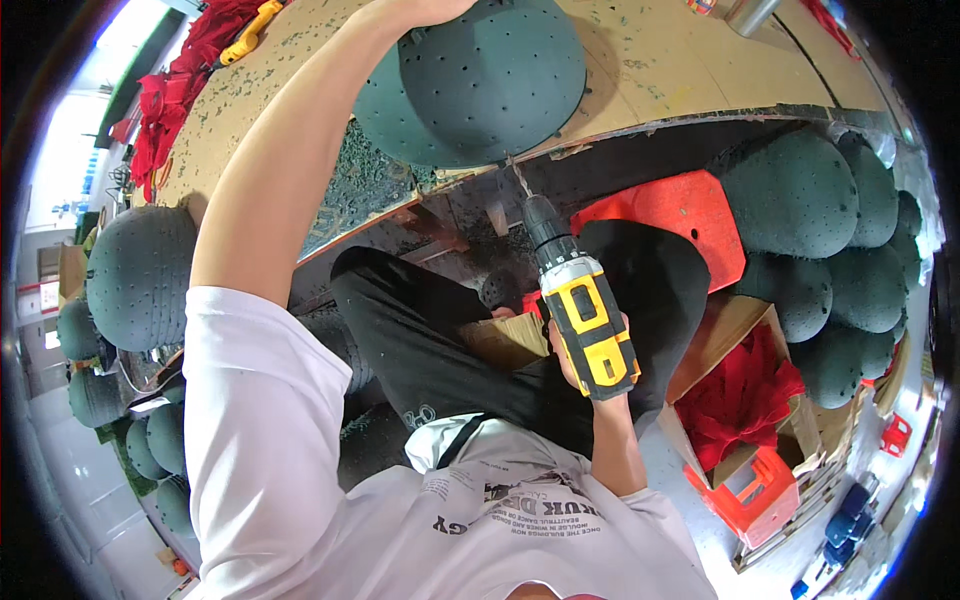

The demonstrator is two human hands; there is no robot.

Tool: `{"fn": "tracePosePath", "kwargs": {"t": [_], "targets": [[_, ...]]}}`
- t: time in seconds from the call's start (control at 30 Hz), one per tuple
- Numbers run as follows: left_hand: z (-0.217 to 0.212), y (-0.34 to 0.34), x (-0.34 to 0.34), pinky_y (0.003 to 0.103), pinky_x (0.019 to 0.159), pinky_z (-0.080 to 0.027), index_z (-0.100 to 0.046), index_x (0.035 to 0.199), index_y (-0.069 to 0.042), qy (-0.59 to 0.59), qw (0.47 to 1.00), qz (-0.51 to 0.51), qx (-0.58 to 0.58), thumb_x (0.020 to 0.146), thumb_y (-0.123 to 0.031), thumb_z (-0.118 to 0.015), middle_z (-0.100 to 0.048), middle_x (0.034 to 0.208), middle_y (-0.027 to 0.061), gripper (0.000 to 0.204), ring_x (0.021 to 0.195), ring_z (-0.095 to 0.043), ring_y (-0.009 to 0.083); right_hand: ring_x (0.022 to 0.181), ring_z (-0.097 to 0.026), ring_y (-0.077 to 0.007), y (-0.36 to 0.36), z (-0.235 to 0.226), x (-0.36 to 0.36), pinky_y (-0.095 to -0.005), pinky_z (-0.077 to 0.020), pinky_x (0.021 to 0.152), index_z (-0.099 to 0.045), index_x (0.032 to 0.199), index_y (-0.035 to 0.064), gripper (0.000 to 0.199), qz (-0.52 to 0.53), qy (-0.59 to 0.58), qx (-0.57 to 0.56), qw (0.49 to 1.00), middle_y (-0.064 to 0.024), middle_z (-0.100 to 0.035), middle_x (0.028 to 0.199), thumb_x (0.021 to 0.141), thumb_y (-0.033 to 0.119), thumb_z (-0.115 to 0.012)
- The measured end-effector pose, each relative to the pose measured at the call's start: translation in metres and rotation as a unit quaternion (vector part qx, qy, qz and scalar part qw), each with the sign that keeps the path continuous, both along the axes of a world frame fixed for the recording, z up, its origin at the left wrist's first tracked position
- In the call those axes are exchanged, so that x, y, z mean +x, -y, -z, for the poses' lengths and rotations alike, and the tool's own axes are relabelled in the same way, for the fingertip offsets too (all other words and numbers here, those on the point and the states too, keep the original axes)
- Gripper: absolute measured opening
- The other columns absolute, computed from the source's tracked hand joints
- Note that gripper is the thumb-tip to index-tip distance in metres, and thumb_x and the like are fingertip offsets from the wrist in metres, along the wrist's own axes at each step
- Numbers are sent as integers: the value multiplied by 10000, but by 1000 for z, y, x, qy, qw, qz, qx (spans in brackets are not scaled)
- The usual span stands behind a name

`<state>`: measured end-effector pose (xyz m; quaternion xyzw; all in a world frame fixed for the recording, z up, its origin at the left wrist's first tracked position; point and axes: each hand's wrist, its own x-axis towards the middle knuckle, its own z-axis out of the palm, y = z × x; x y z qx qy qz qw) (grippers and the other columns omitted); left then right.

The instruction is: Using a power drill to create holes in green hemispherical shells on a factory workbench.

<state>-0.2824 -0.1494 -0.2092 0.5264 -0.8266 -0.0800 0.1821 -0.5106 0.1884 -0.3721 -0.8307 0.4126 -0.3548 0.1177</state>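
1. Head view: my left grip (pixel 440 8) is at the top of the green, hole-dotted dome (pixel 490 100), cut by the picture's edge; I can't tell how it closes.
2. My right grip (pixel 562 355) wraps the yellow-and-black drill (pixel 590 320), bit (pixel 521 178) near the dome's lower rim.
3. The dome rests on the table (pixel 700 70) at its near edge.

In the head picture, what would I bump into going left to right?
Left green dome → yellow tool → big holey dome → yellow-and-black drill → red cloth in the cardboard box → small red object.
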Motion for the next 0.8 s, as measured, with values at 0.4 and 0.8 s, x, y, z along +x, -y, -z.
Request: {"fn": "tracePosePath", "kwargs": {"t": [0.4, 0.8], "targets": [[-5, -9, -2, 421, 940, -476, -614, 1154, -37, -23, 999, -16, 18, 991, -360, -516, -655, 1143, 164, 375, 1083, -620, 323, 903, -732, -196, 8, -4, 14, -296, -578, 803, -613, 1186, -31, 413, 30, 150, 179, 972, -136, -741, 1007, 816, 42, -783], [3, 1, 2, 426, 917, -488, -618, 1145, -32, -17, 999, -30, -2, 975, -359, -531, -666, 1134, 177, 379, 1068, -636, 329, 969, -696, -265, 2, 6, 20, -384, -521, 884, -637, 1150, 8, 301, 75, 206, 260, 940, -122, -722, 1047, 863, 70, -705]]}}
